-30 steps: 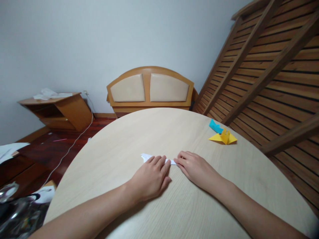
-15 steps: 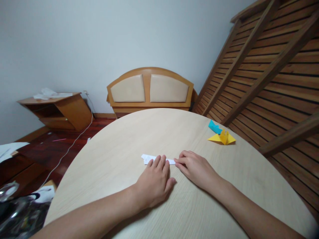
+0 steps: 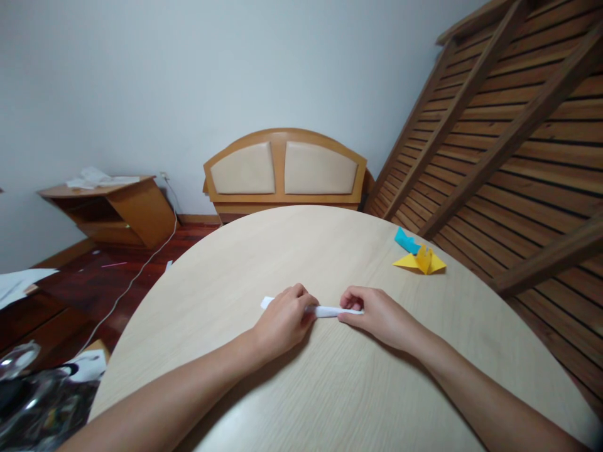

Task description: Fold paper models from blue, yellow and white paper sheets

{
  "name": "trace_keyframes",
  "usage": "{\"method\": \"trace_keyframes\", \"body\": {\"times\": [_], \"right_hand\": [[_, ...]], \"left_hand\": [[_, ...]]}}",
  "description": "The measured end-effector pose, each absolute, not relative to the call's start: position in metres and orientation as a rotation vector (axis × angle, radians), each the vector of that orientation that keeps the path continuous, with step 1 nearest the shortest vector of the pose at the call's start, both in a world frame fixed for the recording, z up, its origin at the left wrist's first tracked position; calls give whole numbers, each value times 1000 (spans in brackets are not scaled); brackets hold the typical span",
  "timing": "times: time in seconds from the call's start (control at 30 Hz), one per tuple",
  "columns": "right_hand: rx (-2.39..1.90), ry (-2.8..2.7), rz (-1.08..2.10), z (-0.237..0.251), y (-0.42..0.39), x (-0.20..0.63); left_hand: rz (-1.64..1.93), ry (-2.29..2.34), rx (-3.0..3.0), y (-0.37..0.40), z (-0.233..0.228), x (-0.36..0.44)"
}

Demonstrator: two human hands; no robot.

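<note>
White paper strip (image 3: 325,311) — between both hands (image 3: 330,317)

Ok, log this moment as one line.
left hand: pinching white folded paper strip | right hand: pinching other end | strip: on round table

On the round desk (image 3: 330,389), the left hand (image 3: 282,320) and right hand (image 3: 377,314) pinch a narrow white paper strip (image 3: 325,311) that lies across the middle, one hand near each end. At two o'clock from the hands, well apart, a yellow folded paper (image 3: 421,262) touches a blue folded paper (image 3: 406,241). Beyond the desk at twelve o'clock stands a wooden headboard (image 3: 285,169).
</note>
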State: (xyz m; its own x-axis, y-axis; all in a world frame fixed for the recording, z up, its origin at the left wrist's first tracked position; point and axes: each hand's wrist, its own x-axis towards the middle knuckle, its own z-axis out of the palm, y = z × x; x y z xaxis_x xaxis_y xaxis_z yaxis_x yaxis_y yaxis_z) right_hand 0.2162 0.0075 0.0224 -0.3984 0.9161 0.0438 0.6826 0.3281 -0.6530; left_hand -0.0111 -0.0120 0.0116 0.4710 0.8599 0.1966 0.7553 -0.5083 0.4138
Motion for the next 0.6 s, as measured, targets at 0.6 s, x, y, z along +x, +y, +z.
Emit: {"method": "trace_keyframes", "body": {"times": [0.6], "right_hand": [[-983,-2444,340,26,-2,203]], "left_hand": [[535,1396,2642,-15,23,-13]]}}
